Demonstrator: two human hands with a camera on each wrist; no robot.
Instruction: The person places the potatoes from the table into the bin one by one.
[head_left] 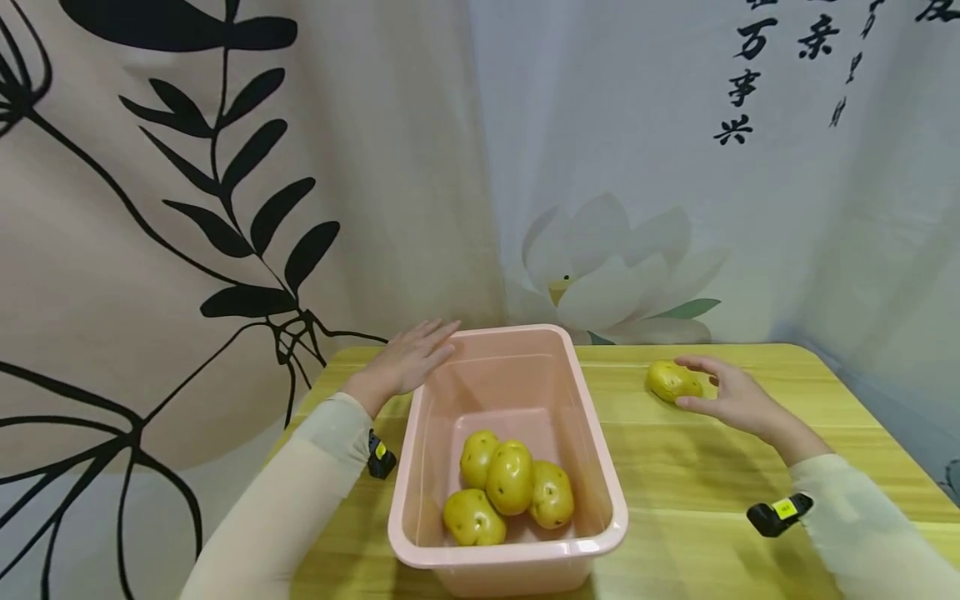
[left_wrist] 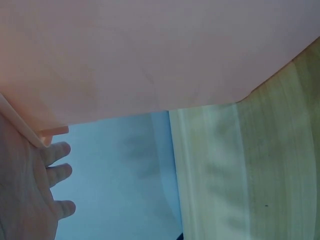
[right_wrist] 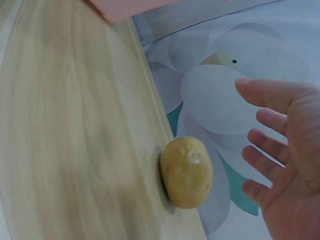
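A pink plastic basin [head_left: 592, 400] stands on the table with several yellow potatoes [head_left: 510, 477] heaped in its near half. At the basin's far left corner, my left hand [head_left: 408, 362] rests on the rim with its fingers stretched out. In the left wrist view three of its fingertips [left_wrist: 60, 173] show below the rim. One more potato [head_left: 671, 381] lies on the table to the right of the basin. My right hand [head_left: 731, 396] is beside it, thumb and fingers spread apart. The right wrist view shows a gap between that hand [right_wrist: 295, 150] and the potato [right_wrist: 186, 172].
The yellow wood-grain table [head_left: 675, 517] has its far edge close to a hanging curtain [head_left: 420, 167] printed with dark leaves, a pale flower and black characters. A small black device [head_left: 780, 514] is on the right wrist, and another [head_left: 381, 457] on the left.
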